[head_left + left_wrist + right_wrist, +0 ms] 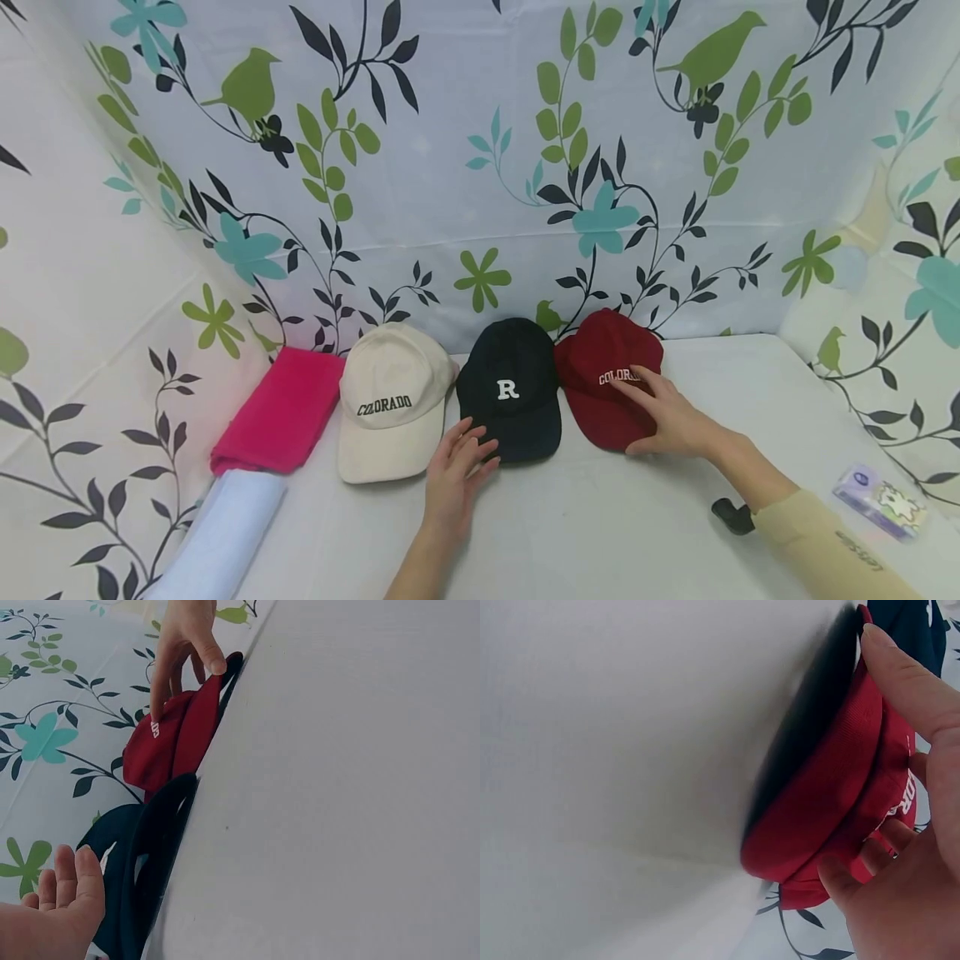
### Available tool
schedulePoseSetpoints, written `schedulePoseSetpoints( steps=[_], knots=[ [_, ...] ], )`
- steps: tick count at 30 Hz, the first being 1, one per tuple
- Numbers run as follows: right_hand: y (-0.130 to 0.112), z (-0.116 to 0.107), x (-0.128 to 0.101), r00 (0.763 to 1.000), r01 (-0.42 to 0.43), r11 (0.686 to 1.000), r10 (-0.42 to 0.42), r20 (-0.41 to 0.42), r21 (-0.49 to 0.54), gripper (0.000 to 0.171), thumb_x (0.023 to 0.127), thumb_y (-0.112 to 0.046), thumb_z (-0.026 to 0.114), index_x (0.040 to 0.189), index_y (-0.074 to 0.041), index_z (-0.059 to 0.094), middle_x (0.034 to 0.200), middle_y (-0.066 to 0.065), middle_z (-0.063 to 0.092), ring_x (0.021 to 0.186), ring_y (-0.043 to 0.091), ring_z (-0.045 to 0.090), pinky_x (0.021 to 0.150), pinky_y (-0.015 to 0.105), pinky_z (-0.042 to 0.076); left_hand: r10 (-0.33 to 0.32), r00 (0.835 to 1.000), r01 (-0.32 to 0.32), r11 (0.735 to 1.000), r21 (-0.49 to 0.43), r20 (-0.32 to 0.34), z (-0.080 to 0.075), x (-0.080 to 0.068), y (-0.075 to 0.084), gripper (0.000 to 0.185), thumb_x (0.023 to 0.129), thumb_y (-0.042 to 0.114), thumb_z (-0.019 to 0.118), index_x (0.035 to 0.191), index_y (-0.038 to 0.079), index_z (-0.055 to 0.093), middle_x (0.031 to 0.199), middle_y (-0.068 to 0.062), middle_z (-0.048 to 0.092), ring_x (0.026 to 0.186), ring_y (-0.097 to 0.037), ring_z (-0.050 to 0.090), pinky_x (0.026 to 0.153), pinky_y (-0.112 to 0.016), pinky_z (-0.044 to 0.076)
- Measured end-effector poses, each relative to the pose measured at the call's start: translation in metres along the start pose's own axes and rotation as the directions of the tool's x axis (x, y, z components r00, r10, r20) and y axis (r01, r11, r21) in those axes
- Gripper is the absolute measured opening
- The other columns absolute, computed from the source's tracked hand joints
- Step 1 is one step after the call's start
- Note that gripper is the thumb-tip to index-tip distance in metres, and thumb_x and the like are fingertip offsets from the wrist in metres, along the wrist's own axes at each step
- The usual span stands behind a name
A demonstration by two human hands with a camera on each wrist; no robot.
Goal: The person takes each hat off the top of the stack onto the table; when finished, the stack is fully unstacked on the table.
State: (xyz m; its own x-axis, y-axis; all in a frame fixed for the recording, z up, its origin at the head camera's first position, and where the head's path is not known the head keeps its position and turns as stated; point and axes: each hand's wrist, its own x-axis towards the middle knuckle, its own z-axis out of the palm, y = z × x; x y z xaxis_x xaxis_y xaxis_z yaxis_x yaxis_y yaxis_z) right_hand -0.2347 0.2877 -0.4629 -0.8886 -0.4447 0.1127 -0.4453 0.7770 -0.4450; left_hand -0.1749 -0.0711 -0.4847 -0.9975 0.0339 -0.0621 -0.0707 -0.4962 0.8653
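Note:
A dark red cap [611,417] with white lettering sits at the right end of a row of caps. Over it my right hand [675,421] has its fingers spread across the crown, the thumb at the brim's edge. A dark band [802,742] shows beneath that brim. In the middle of the row is a navy cap [510,358] marked with a white R. My left hand [453,475], fingers relaxed and slightly bent, hovers by its brim and holds nothing. To the left lies a cream cap [390,375] reading COLORADO.
Folded pink cloth [281,408] lies left of the caps, with a folded light blue cloth [225,533] in front of it. On the right are a small black object [732,517] and a purple-and-white pack [881,500]. A patterned fabric wall [420,183] stands behind the row.

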Motion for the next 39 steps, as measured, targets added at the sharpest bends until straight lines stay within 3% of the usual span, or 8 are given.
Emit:
schedulePoseSetpoints(
  steps=[16,39],
  knots=[
    [0.001,0.010,0.005,1.000,-0.011,0.998,0.011,-0.001,0.063,0.097,0.075,-0.031,0.090,0.155,-0.015,0.038,0.157,0.022,0.018,0.139,0.048,0.019,0.095,0.065,0.047,0.030,0.996,-0.022,0.996,0.088,-0.089,-0.023,-0.012,0.021,0.050,0.104,0.009,0.051,0.148,-0.008,0.034,0.132,-0.021,0.056,0.107,-0.023,0.067,0.094,-0.040,0.055],
    [-0.010,0.012,0.012,0.998,-0.035,0.999,0.036,-0.041,0.032,0.097,0.075,-0.033,0.090,0.155,-0.014,0.038,0.156,0.023,0.021,0.138,0.049,0.020,0.093,0.064,0.050,0.094,0.979,-0.067,0.987,0.144,-0.184,-0.047,-0.024,0.051,0.048,0.106,0.012,0.049,0.149,-0.005,0.035,0.133,-0.017,0.056,0.106,-0.018,0.068,0.094,-0.037,0.055]
  ],
)
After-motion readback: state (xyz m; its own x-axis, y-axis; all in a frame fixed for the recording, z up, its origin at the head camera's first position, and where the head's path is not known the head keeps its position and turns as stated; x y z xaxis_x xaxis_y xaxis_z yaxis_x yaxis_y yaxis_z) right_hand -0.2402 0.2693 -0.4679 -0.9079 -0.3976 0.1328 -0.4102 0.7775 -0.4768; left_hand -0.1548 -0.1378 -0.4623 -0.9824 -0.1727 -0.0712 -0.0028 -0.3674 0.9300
